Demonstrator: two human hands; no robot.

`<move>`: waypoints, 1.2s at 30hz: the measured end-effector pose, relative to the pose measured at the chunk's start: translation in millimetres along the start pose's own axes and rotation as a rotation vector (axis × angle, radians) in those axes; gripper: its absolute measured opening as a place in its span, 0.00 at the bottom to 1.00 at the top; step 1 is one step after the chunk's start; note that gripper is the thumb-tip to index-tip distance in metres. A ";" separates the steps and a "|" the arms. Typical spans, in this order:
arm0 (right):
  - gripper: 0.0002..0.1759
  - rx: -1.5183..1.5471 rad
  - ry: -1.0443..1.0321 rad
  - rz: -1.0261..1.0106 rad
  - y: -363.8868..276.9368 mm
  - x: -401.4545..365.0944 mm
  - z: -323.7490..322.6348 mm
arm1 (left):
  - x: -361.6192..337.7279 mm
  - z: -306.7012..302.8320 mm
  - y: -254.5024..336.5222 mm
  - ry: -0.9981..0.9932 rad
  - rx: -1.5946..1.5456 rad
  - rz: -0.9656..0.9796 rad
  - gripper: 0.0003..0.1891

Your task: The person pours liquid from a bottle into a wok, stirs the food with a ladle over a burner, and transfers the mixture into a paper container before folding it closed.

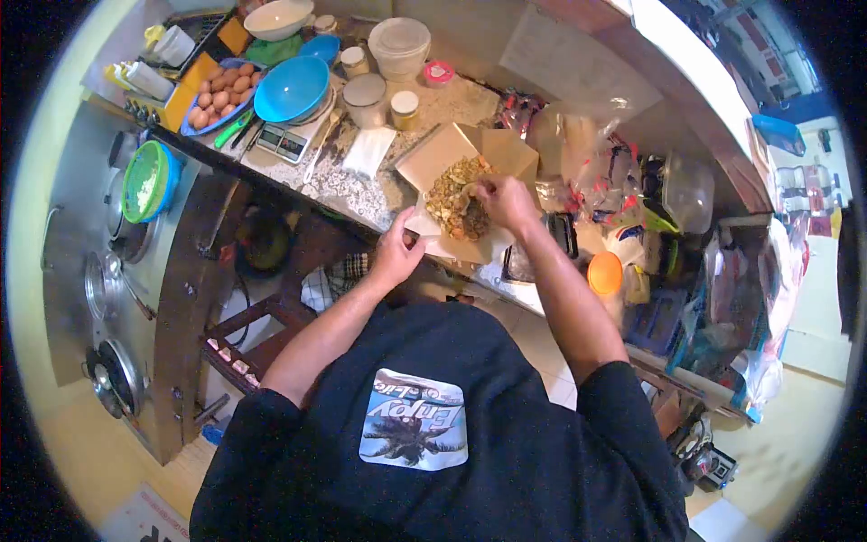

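Observation:
An unfolded brown cardboard food box lies on the counter with its flaps spread. Chopped, browned food is heaped inside it. My left hand grips the box's near-left flap between thumb and fingers. Over the right part of the food, my right hand is closed in a pinch, and what it holds is too small and covered to make out. A white paper sheet lies to the box's left.
Back left are a blue bowl on a kitchen scale, a basket of eggs and lidded tubs. Plastic packaging and an orange lid lie to the right. A green strainer stands far left.

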State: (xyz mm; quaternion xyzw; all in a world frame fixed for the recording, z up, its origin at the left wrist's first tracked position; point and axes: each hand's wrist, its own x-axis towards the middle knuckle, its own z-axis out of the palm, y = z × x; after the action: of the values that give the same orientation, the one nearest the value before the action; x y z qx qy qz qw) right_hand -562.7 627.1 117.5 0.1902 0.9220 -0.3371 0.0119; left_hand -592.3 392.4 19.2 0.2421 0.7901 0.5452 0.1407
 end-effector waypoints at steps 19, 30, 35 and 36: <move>0.31 -0.436 0.054 -0.134 53.8 -43.4 -54.0 | 83.0 -81.8 11.7 -0.130 0.310 0.035 0.24; 0.62 -0.516 -0.279 -0.011 28.1 26.1 -48.2 | 91.9 -102.7 23.4 -0.500 0.333 0.333 0.53; 0.62 -0.478 -0.264 -0.033 34.1 36.2 -43.3 | 91.5 -83.7 7.6 -0.407 0.413 0.425 0.29; 0.62 -0.482 -0.265 -0.032 38.0 38.5 -39.1 | 93.6 -76.7 3.6 -0.360 0.361 0.439 0.20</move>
State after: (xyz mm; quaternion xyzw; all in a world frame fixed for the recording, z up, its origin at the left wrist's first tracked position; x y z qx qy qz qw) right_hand -580.6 691.4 118.4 0.1218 0.9689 -0.1302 0.1718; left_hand -707.6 382.8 54.6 0.5201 0.7653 0.3623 0.1122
